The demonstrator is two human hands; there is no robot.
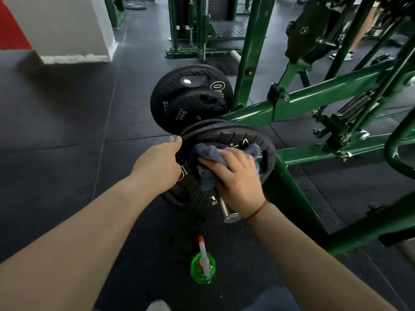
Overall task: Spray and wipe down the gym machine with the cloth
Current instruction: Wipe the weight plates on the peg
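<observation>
A green gym machine frame (314,97) fills the right half of the view. Black weight plates (235,136) sit on its steel peg (226,209) in the middle. My right hand (238,176) presses a blue-grey cloth (208,160) against the face of the front plate, fingers spread over the cloth. My left hand (159,164) grips the left rim of that plate, its fingers curled behind the edge and hidden. A green spray bottle (203,265) with a white and red nozzle stands on the floor below my hands.
More black plates (190,102) hang on a second peg behind. Dark rubber flooring (67,142) stretches to the left. A white pillar base (74,57) stands at the back left. Other green machines (195,30) and a person's shoes (347,56) are at the back.
</observation>
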